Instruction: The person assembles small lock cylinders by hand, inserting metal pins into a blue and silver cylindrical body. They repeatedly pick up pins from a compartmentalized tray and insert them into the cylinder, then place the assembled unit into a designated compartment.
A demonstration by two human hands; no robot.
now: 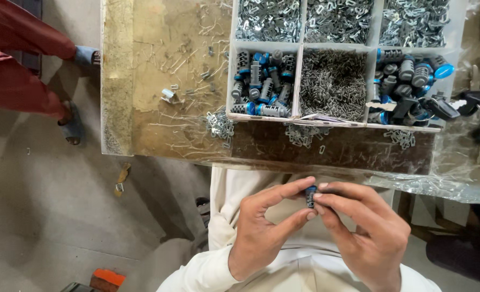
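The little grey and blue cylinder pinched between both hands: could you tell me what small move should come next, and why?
Probably a small pick from the tray: the right hand could reach to the middle compartment of small metal pieces. The cylinder is pinched between the fingertips of both hands, and the left hand looks able to keep it alone.

No signs or screens in sight; only a small pale paper slip (381,106), possibly a label, lying among grey-and-blue cylinders in the white tray's (302,47) lower right compartment.
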